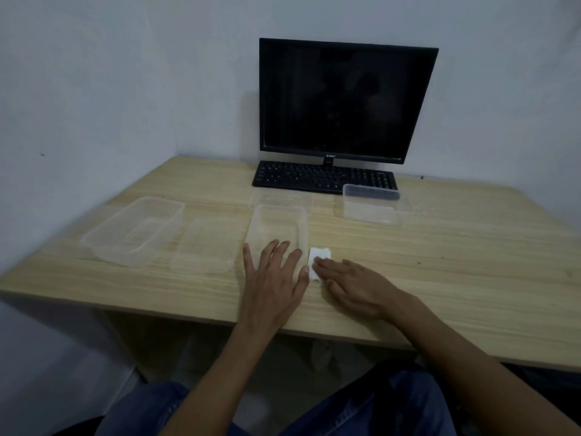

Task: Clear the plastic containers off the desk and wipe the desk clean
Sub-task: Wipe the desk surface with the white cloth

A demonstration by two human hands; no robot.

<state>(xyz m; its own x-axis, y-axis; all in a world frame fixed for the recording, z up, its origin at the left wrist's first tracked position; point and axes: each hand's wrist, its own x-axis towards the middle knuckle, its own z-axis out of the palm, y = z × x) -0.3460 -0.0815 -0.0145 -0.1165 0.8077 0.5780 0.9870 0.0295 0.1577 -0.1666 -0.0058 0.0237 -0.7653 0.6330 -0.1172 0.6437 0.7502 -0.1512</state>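
Clear plastic containers lie on the wooden desk (440, 278). A large one (135, 231) sits at the left, with a flat clear lid (204, 243) beside it. A middle container (278, 225) lies in front of me, and another flat lid (279, 198) lies behind it. A third container (372, 204) stands at the right by the keyboard. My left hand (273, 278), fingers spread and straight, reaches over the near end of the middle container. My right hand (355, 286) lies flat, its fingertips on a small white folded tissue (320, 256).
A black monitor (342, 99), switched off, stands at the back against the wall, with a black keyboard (320, 177) in front of it. A wall bounds the desk on the left. Bare wood lies to the right of my hands.
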